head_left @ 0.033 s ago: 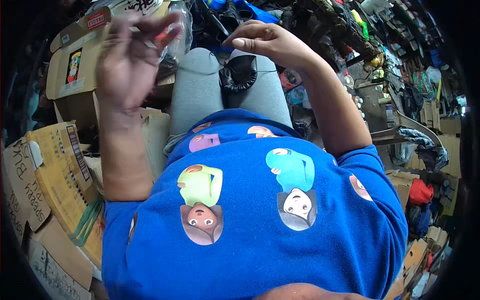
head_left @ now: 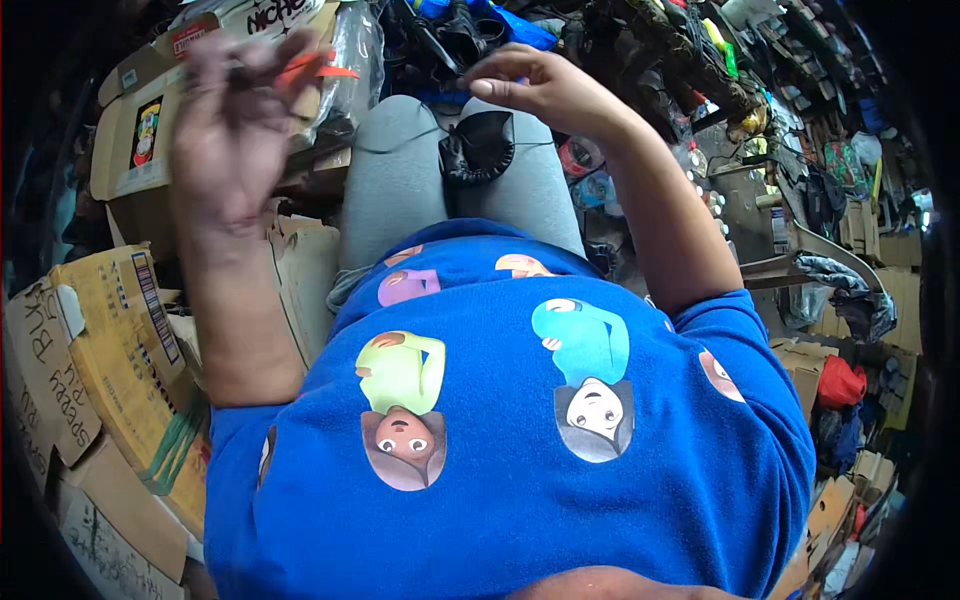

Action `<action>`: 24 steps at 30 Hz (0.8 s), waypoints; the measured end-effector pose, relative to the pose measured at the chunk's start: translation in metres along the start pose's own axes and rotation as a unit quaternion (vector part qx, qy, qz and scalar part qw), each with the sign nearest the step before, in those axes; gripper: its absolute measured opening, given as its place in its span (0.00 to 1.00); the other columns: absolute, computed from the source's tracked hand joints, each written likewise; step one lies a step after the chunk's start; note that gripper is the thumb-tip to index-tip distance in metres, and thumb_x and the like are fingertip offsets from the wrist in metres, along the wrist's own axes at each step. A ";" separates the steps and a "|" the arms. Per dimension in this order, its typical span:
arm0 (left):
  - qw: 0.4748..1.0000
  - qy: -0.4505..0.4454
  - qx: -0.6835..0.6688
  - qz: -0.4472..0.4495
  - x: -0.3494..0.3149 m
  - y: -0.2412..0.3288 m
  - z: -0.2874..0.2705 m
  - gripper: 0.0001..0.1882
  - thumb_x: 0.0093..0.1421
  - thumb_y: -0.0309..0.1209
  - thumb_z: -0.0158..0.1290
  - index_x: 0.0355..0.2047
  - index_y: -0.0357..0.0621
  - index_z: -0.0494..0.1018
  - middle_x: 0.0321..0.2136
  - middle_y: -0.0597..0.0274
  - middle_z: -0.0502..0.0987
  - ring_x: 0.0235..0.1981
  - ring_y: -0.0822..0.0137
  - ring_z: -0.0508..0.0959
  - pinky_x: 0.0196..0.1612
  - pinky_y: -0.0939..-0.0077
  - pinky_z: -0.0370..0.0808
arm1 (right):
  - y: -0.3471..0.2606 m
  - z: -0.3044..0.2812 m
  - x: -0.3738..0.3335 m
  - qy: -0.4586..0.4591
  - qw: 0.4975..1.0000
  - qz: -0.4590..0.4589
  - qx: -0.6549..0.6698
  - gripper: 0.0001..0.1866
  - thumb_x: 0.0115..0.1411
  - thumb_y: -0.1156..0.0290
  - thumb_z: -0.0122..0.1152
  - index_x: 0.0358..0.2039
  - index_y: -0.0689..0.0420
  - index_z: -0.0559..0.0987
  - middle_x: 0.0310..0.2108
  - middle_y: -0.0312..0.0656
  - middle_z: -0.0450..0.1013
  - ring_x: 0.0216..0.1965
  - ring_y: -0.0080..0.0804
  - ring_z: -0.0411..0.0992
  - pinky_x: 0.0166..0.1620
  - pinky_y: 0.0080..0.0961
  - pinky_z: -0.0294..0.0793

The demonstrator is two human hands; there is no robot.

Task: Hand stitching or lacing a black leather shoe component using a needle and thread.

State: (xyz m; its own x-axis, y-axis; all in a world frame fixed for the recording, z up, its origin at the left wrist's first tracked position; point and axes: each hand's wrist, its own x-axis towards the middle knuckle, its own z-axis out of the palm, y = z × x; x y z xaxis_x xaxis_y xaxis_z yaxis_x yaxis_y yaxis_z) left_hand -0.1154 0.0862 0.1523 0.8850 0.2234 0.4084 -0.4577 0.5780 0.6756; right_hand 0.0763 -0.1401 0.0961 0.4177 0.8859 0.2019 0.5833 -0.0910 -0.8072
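My left hand (head_left: 235, 130) is raised at the upper left, in front of a cardboard box. It is smeared by motion, so its grip cannot be read. Beside its fingers is an orange-red strip (head_left: 340, 72). Above my right knee hovers my right hand (head_left: 535, 85), thumb and fingers bent close together; whatever lies between them is hidden. A black leathery piece (head_left: 480, 150) with a ridged, curved edge rests between my grey-clad thighs; its kind is unclear. A thin dark cord (head_left: 400, 148) crosses my left thigh near it.
An opened cardboard box (head_left: 120, 170) stands at the upper left, with a yellow carton (head_left: 110, 330) lower down. Clear plastic wrapping (head_left: 355, 75) lies beyond my left knee. Dark footwear (head_left: 465, 35) and a blue sheet (head_left: 520, 30) are ahead. Cluttered shelving (head_left: 810, 80) fills the right.
My left hand has shifted left and slightly down, uncovering more of the orange-red strip. My right hand has moved slightly to the right.
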 end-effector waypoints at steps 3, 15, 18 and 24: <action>0.983 0.003 0.174 0.067 -0.009 0.044 -0.016 0.08 0.66 0.32 0.42 0.40 0.46 0.70 0.28 0.65 0.71 0.29 0.67 0.71 0.43 0.65 0.71 | 0.031 -0.002 -0.002 -0.122 0.957 0.147 -0.218 0.26 0.54 0.49 0.61 0.42 0.58 0.78 0.38 0.50 0.74 0.44 0.41 0.73 0.47 0.33 0.71; 0.609 -0.234 0.740 -0.161 -0.030 -0.178 -0.027 0.14 0.48 0.30 0.57 0.37 0.47 0.73 0.37 0.55 0.72 0.36 0.52 0.76 0.38 0.59 0.74 | 0.054 0.001 -0.007 -0.264 0.898 0.256 -0.240 0.25 0.50 0.50 0.62 0.32 0.63 0.80 0.29 0.49 0.76 0.34 0.38 0.75 0.40 0.31 0.71; 0.583 -0.265 0.762 -0.094 -0.025 -0.180 -0.036 0.13 0.49 0.29 0.55 0.36 0.49 0.72 0.34 0.55 0.71 0.34 0.51 0.77 0.34 0.56 0.74 | 0.068 0.000 -0.028 -0.191 0.920 0.332 -0.081 0.20 0.54 0.54 0.62 0.30 0.61 0.79 0.22 0.32 0.71 0.25 0.21 0.67 0.31 0.24 0.66; 0.747 -0.161 0.634 -0.117 -0.006 -0.159 -0.039 0.12 0.46 0.33 0.61 0.32 0.45 0.77 0.34 0.57 0.75 0.37 0.55 0.76 0.41 0.66 0.72 | 0.075 0.011 -0.040 -0.052 0.953 0.296 0.032 0.14 0.57 0.60 0.61 0.31 0.59 0.76 0.21 0.27 0.68 0.24 0.13 0.61 0.29 0.14 0.61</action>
State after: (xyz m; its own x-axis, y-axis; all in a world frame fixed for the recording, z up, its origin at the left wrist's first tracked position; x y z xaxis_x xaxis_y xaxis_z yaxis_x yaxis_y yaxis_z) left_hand -0.0445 0.0238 0.0185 0.9805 -0.0859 0.1768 -0.1872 -0.6828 0.7062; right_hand 0.0957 -0.1774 0.0209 0.5874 0.7282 -0.3532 0.2220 -0.5646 -0.7949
